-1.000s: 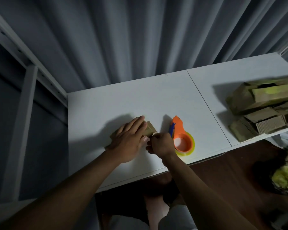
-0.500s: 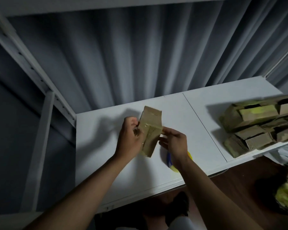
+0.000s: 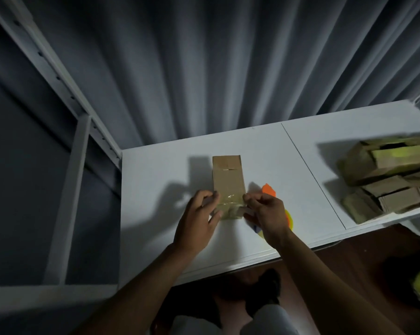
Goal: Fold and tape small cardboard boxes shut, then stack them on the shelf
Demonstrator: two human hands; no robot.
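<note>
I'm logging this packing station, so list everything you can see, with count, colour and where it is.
cardboard box: one, brown, on the shelf board, taped at its near end, between both hands
tape dispenser: one, orange with yellow roll, right of the box, mostly hidden by the right hand
pile of boxes: several, brown, count unclear, right end of the board
shelf board: two white panels
shelf frame: white, left
curtain: grey, behind
left hand: grips the box's left edge
right hand: pinches its right edge
</note>
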